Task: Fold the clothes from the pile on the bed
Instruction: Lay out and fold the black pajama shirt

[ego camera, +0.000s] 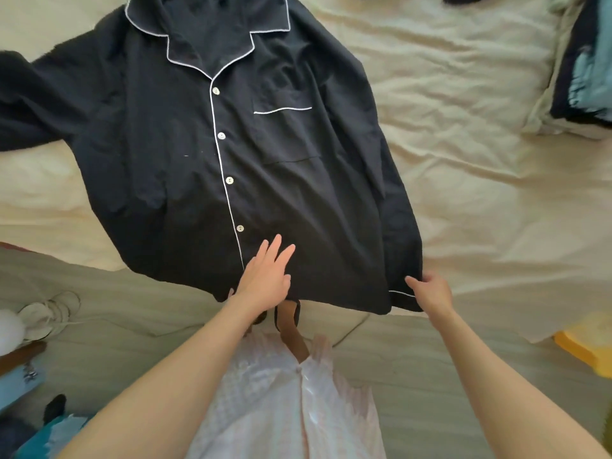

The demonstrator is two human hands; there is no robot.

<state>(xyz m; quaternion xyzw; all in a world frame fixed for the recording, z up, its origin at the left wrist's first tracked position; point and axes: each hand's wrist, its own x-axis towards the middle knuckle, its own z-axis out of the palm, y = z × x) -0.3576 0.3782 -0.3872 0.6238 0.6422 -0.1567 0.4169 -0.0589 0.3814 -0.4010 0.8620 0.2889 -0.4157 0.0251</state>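
Shirt [212,154] lies on bed [463,144]; clothes stack [586,77] apparently far right.

The shirt [231,154] lies spread across the middle of the bed [463,144], its hem at the near edge. To its right the sheet lies bare out to the stacked clothes [583,71] in the far right corner. Left of the shirt, its sleeve [29,94] stretches toward the frame's edge, with bare sheet below it. A yellow item [583,346] sits at the bed's near right.
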